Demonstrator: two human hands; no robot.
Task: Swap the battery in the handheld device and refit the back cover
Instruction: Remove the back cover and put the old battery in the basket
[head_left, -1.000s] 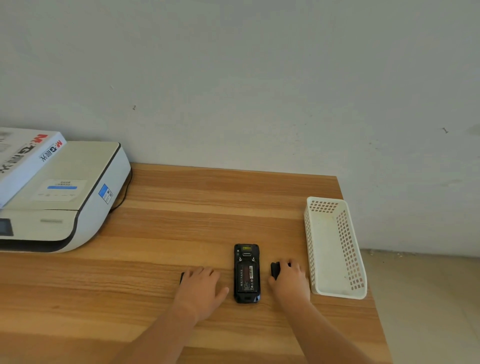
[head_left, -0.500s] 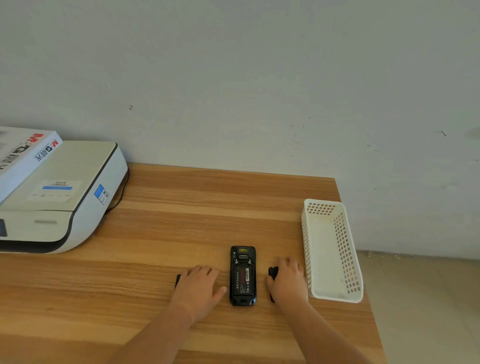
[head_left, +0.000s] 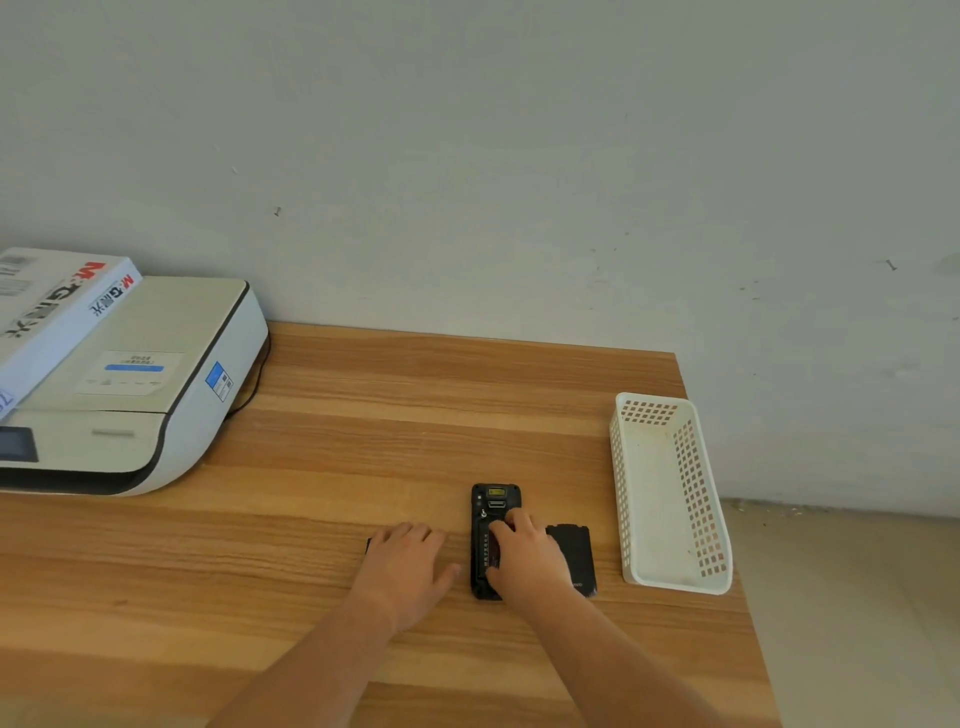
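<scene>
We see the handheld device (head_left: 485, 525) lying face down on the wooden tabletop (head_left: 363, 441), long axis pointing away from us, back cover off and the battery bay showing. The right hand (head_left: 527, 558) rests on top of it, fingers curled down into the bay; whether that grip actually pinches the battery or only touches it we cannot tell, since the fingers hide the contact. Just right of that hand a flat black back cover (head_left: 574, 551) lies on the tabletop, partly under the wrist, touching or nearly touching the device's right edge. The left hand (head_left: 410, 569) sits just left of the device, palm down, fingers straight and relaxed, grip loose and flat over a small dark object (head_left: 369, 545) of which only a sliver pokes out at its left fingertips; we cannot tell what that is. Well right of the right hand stands a white perforated basket (head_left: 675, 584), near the tabletop's edge. Far left of the left hand sits a white printer (head_left: 156, 410) with a cardboard box (head_left: 47, 317) lying on top, against the wall (head_left: 519, 156).
</scene>
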